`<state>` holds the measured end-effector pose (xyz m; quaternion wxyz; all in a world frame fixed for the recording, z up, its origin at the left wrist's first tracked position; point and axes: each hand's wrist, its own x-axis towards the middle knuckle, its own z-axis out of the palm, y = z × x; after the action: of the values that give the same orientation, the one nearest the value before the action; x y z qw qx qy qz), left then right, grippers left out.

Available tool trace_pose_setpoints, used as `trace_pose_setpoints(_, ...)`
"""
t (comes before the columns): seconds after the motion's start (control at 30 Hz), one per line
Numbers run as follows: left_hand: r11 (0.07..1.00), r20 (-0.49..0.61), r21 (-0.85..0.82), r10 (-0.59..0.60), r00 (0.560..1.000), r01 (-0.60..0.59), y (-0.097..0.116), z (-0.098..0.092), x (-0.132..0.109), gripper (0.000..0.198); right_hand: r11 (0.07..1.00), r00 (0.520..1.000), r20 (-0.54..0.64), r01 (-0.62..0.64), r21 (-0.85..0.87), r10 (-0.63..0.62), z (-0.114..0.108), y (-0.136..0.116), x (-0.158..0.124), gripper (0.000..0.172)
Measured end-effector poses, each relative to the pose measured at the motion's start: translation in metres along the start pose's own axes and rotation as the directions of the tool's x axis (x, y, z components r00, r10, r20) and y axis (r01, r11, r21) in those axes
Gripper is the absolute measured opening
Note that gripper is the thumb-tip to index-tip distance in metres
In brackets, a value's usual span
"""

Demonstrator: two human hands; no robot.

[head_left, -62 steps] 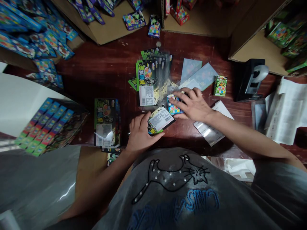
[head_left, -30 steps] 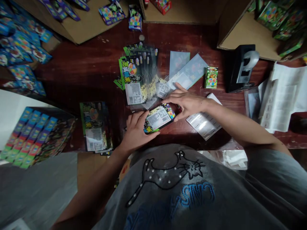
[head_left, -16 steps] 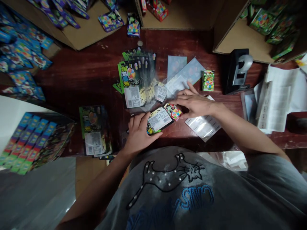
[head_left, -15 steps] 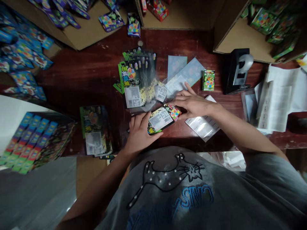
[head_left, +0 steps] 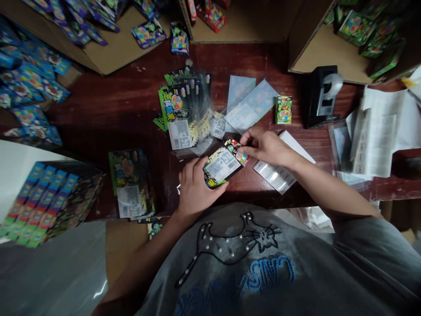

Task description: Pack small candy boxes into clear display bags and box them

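My left hand (head_left: 199,188) is closed around the left end of a black and green printed pouch (head_left: 222,166) with a white label facing up. At the pouch's right end is a small red candy box (head_left: 242,158); whether it is inside the pouch or against it, I cannot tell. My right hand (head_left: 266,147) pinches at the upper right edge of this box, thumb towards me and fingers curled. Beyond my hands lies a fanned stack of similar pouches (head_left: 184,112). A sheet of stickers (head_left: 274,175) lies under my right wrist.
A green candy box (head_left: 283,109) stands near a black tape dispenser (head_left: 324,96). Pale blue cards (head_left: 251,107) lie beyond my right hand. More pouches (head_left: 130,184) are stacked at left. Cartons (head_left: 237,33) of small boxes line the back; striped boxes (head_left: 39,204) stand far left.
My right hand has drawn back a little, its fingers curling from spread to a pinch at the red box. The pouch stays in my left hand. The whole view has shifted slightly.
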<state>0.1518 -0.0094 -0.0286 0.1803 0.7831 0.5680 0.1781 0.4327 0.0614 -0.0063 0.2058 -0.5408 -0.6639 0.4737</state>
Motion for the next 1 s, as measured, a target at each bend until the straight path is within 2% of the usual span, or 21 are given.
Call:
trace_pose_setpoints(0.07,1.0,0.018,-0.007,-0.01,1.0,0.01,0.005,-0.001,0.001,0.087,0.987,1.0,0.018,-0.023,0.16,0.02,-0.002,0.004,0.003,0.04)
trace_pose_setpoints(0.13,0.999,0.046,-0.013,-0.043,0.998,0.044,0.008,-0.002,0.003,0.091,0.951,0.999,0.039,0.0,0.309,-0.012,-0.006,0.007,0.003,0.048)
trace_pose_setpoints(0.2,0.997,0.054,-0.02,-0.077,0.996,0.078,0.011,-0.001,0.007,0.095,0.926,0.997,-0.02,0.073,0.371,-0.071,-0.01,0.007,0.002,0.06)
trace_pose_setpoints(0.27,0.996,0.042,-0.019,-0.087,0.995,0.088,0.014,-0.001,0.011,0.098,0.931,0.985,-0.115,0.158,0.329,-0.127,-0.014,0.005,0.001,0.074)
trace_pose_setpoints(0.33,0.997,0.037,-0.009,-0.079,0.996,0.079,0.016,-0.002,0.015,0.1,0.951,0.97,-0.175,0.209,0.228,-0.171,-0.017,0.001,0.002,0.079)
trace_pose_setpoints(0.47,0.998,0.062,0.006,-0.055,0.997,0.055,0.021,-0.004,0.02,0.102,0.95,0.921,-0.243,0.313,-0.002,-0.305,-0.025,-0.001,0.007,0.061)
trace_pose_setpoints(0.53,0.998,0.048,0.017,-0.067,0.997,0.066,0.022,-0.005,0.022,0.102,0.931,0.913,-0.179,0.359,-0.069,-0.366,-0.03,0.001,0.009,0.055)
trace_pose_setpoints(0.63,0.995,0.038,0.054,-0.085,0.996,0.083,0.025,-0.005,0.024,0.102,0.924,0.928,0.057,0.371,-0.088,-0.367,-0.031,0.001,0.01,0.051)
trace_pose_setpoints(0.7,0.995,0.064,0.055,-0.082,0.995,0.079,0.028,-0.004,0.026,0.1,0.918,0.918,0.178,0.378,-0.117,-0.355,-0.027,-0.003,0.01,0.05)
trace_pose_setpoints(0.73,0.996,0.072,0.039,-0.086,0.994,0.083,0.028,-0.003,0.027,0.099,0.911,0.911,0.201,0.389,-0.135,-0.36,-0.024,-0.005,0.009,0.051)
trace_pose_setpoints(0.8,0.992,0.058,-0.032,-0.121,0.991,0.123,0.027,-0.002,0.029,0.099,0.899,0.911,0.167,0.403,-0.17,-0.376,-0.023,-0.009,0.009,0.058)
trace_pose_setpoints(0.87,0.97,0.026,-0.154,-0.187,0.982,0.189,0.02,-0.002,0.033,0.105,0.907,0.937,0.025,0.344,-0.243,-0.348,-0.032,-0.006,0.01,0.07)
trace_pose_setpoints(0.93,0.913,0.044,-0.33,-0.239,0.97,0.24,0.01,-0.002,0.038,0.104,0.905,0.955,-0.143,0.19,-0.382,-0.261,-0.053,0.008,0.011,0.084)
trace_pose_setpoints(1.0,0.797,0.153,-0.523,-0.262,0.953,0.303,-0.002,-0.001,0.044,0.08,0.856,0.965,-0.221,0.003,-0.518,-0.137,-0.082,0.029,0.013,0.106)
